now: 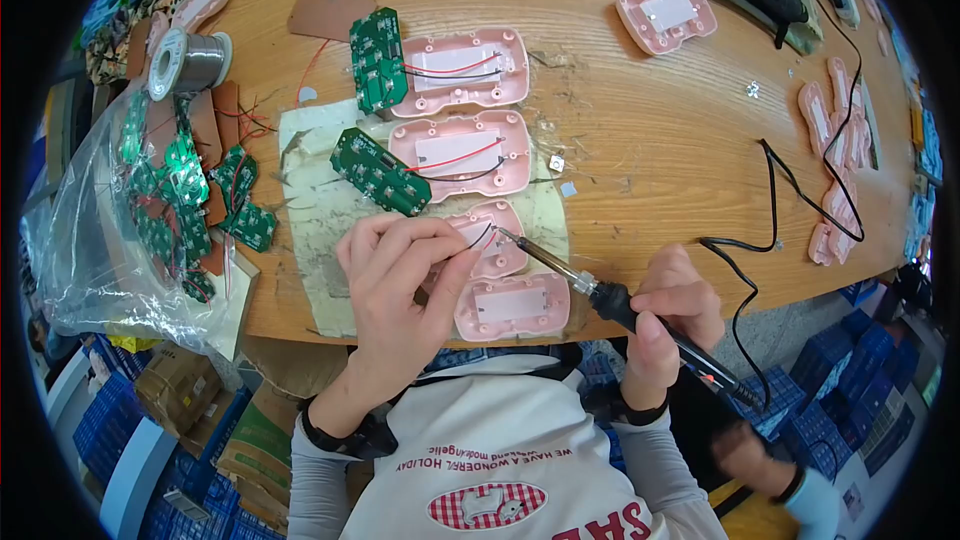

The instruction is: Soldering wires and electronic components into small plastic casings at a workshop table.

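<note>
Right hand [675, 312] grips iron [612, 302], tip near the wire's end. Left hand [395, 280] pinches black wire [484, 235] over pink case [513, 256], on mat [315, 240]. Beyond: wired green board [378, 172]. Far left: solder spool [190, 62].

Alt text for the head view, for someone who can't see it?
The right hand holds a soldering iron, its tip near a black wire held in the left hand, over a pink shell. Beyond, two green boards have wires running to two more shells.
</note>
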{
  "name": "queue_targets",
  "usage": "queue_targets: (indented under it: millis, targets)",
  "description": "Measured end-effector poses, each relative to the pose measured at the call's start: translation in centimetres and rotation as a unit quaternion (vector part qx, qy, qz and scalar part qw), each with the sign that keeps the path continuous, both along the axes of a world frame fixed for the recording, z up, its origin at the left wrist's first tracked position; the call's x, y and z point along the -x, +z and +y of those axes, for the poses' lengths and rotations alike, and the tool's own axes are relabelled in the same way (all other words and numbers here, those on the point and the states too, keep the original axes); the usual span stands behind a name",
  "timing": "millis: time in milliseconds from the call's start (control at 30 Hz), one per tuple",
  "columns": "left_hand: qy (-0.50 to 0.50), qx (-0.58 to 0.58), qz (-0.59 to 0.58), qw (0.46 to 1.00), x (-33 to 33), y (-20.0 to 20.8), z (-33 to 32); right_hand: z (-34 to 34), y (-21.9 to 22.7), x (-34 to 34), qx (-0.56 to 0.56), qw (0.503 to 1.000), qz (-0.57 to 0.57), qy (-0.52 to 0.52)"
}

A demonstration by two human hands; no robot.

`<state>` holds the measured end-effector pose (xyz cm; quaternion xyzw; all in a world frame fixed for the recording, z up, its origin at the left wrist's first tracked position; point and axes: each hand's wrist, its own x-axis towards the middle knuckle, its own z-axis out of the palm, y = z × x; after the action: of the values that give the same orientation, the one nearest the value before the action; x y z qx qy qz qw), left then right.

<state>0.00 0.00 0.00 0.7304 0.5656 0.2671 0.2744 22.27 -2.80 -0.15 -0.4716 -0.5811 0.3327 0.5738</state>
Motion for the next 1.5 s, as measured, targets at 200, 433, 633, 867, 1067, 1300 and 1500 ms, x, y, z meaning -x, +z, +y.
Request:
queue_targets:
  millis: [200, 433, 633, 867, 1067, 1300, 1500]
  targets:
    - [0.014, -0.009, -0.023, 1.0, -0.1, -0.4, -0.1, 0.1, -0.2, 0.0, -0.013, 1.0, -0.007, 0.012]
    - [0.036, 0.008, -0.037, 0.999, -0.4, -0.4, -0.2, 0.0, -0.2, 0.0, -0.001, 1.0, 0.0, -0.005]
    - [0.054, 0.036, -0.093, 0.993, 0.0, -0.8, -0.5, 0.1, -0.3, 0.0, 0.002, 1.0, -0.003, 0.003]
    - [0.084, 0.027, -0.103, 0.991, -0.3, -1.4, -0.6, 0.1, -0.4, 0.1, -0.004, 1.0, 0.002, 0.01]
    - [0.156, 0.078, -0.187, 0.967, -0.8, -1.1, -0.5, 0.1, -0.8, 0.2, 0.003, 1.0, 0.005, 0.003]
    - [0.093, -0.021, -0.107, 0.99, 0.1, -1.1, 0.2, 0.4, -1.2, 0.2, -0.024, 0.999, 0.027, -0.007]
    - [0.064, -0.063, -0.019, 0.996, -0.5, -0.9, 0.7, 0.5, -1.2, 0.2, -0.036, 0.999, 0.023, -0.007]
